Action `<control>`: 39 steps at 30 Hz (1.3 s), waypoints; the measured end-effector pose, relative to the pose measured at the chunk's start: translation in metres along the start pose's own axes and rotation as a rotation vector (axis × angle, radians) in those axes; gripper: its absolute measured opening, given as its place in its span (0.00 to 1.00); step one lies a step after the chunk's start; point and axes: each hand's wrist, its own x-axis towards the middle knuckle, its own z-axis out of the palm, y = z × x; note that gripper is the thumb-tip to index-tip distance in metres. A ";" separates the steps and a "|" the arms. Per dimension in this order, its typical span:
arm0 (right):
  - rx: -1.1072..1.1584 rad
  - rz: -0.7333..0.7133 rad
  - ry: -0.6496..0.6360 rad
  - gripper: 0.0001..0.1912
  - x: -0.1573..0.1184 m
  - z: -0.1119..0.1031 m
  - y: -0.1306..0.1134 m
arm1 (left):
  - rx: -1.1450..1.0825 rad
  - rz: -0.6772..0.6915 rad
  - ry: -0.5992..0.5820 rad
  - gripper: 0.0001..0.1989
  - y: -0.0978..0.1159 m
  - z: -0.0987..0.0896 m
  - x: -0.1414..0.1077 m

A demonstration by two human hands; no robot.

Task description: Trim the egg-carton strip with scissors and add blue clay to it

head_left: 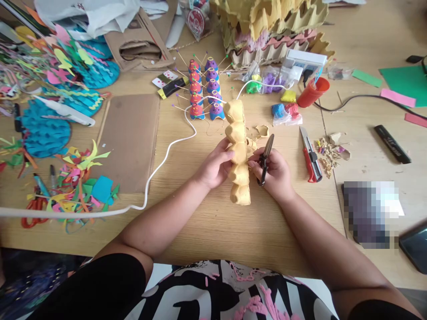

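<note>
A yellow egg-carton strip (239, 153), a single row of several cups, stands lengthwise in front of me above the table. My left hand (213, 165) grips its left side near the middle, thumb on the cups. My right hand (275, 173) is closed around dark scissors (266, 160), blades pointing away from me. Its thumb and fingertips also reach the strip's right edge. Just beyond that hand lie torn yellow carton scraps (262, 130). Past the strip's far end stand two painted carton caterpillars, one red (196, 91) and one purple (213, 89), with pins stuck in them.
A white cable (167, 149) crosses the table on the left, near a cardboard sheet (128, 146) and paper scraps (83, 186). On the right are a utility knife (311, 158), an orange cup (312, 92) and a black marker (392, 144). Egg trays (276, 26) are stacked behind.
</note>
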 end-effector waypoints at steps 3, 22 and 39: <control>-0.207 -0.052 0.000 0.17 0.001 -0.003 0.002 | -0.023 0.018 0.019 0.30 0.002 -0.004 0.000; -0.783 -0.459 -0.080 0.16 0.003 -0.007 0.001 | -0.121 0.037 0.054 0.36 0.010 -0.002 0.000; -0.811 -0.461 -0.030 0.13 0.005 -0.011 0.002 | -0.111 0.008 0.059 0.33 0.010 -0.009 0.000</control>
